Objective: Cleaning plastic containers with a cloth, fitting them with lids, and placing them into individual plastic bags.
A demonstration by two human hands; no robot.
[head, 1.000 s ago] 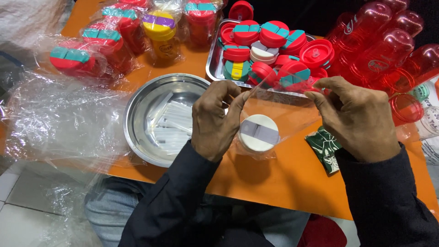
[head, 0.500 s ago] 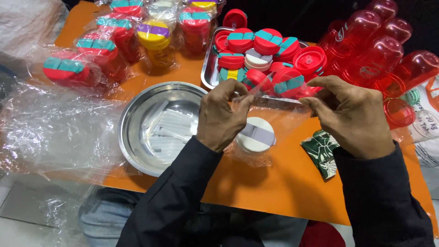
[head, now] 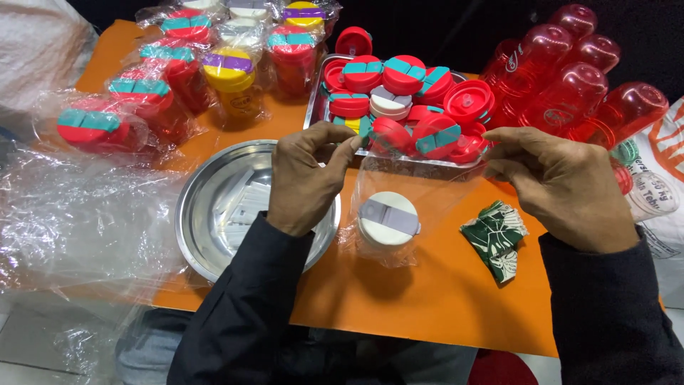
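Note:
My left hand (head: 308, 177) and my right hand (head: 559, 182) pinch the two top corners of a clear plastic bag (head: 417, 187) and stretch its mouth wide over the orange table (head: 434, 303). Inside the bag stands a clear cup with a white lid and a grey flap (head: 387, 221). The bag's bottom rests on the table between my hands. Both sleeves are dark.
A round steel bowl (head: 206, 207) holding pale strips lies under my left wrist. A steel tray (head: 410, 100) of red, teal and white lids sits behind the bag. Bagged cups (head: 228, 71) stand at back left, red cups (head: 570, 78) at right, loose plastic bags (head: 71, 221) at left, a green patterned cloth (head: 495, 235).
My hands have pulled further apart, stretching the bag's mouth wider. The view has shifted slightly; the cup stays inside the bag on the table.

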